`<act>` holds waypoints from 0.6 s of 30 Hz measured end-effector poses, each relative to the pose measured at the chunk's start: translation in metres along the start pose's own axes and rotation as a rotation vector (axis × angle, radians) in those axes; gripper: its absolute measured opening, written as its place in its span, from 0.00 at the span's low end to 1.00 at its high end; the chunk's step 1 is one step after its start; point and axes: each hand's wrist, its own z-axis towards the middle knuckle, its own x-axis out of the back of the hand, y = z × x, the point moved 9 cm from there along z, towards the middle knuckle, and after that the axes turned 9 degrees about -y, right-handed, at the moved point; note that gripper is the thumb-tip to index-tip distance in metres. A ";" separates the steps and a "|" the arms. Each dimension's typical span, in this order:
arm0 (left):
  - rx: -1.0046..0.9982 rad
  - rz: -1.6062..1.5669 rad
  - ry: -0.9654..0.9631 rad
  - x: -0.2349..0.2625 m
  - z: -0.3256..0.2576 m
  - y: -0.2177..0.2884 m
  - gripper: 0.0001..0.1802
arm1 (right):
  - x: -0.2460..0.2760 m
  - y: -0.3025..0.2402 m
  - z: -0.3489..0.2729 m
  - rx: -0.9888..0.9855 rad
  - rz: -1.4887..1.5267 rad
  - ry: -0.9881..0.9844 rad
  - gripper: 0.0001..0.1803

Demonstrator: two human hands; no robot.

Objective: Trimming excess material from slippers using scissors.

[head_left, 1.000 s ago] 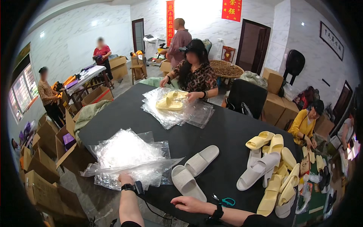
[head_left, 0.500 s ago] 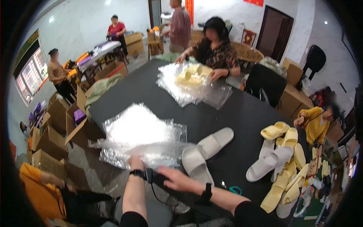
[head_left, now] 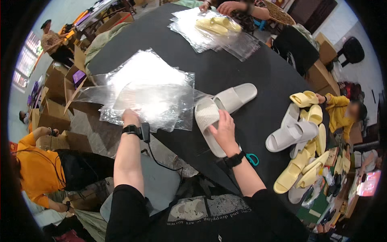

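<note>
Grey slipper (head_left: 206, 117) now perhaps within grasp

clear-bag stacks (head_left: 149, 82): 2 | grey slippers (head_left: 237, 97) beside nearer one: 2 | slipper heap (head_left: 304, 132): 1 | teal-handled tool (head_left: 256, 158): 1

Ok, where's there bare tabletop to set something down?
Black tabletop shows between the grey slipper pair and the mixed slipper pile, and between the near bag stack and the far stack. Crowded: the pile, and around the left hand and right hand.

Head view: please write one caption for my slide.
Left hand at clear plastic bags, right hand over a grey slipper, at a black table.
</note>
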 end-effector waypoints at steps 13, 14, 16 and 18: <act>-0.049 0.758 -0.190 0.031 -0.015 0.070 0.10 | 0.017 0.061 -0.002 -0.121 -0.063 -0.083 0.14; -0.111 0.853 -0.186 0.040 -0.015 0.077 0.10 | 0.023 0.060 0.002 -0.069 -0.002 -0.056 0.12; 0.179 0.795 -0.035 0.018 0.016 0.013 0.07 | 0.016 0.040 0.010 0.066 0.197 -0.094 0.09; 0.136 0.418 0.002 0.005 0.030 -0.005 0.07 | 0.016 0.037 0.016 0.082 0.336 -0.101 0.08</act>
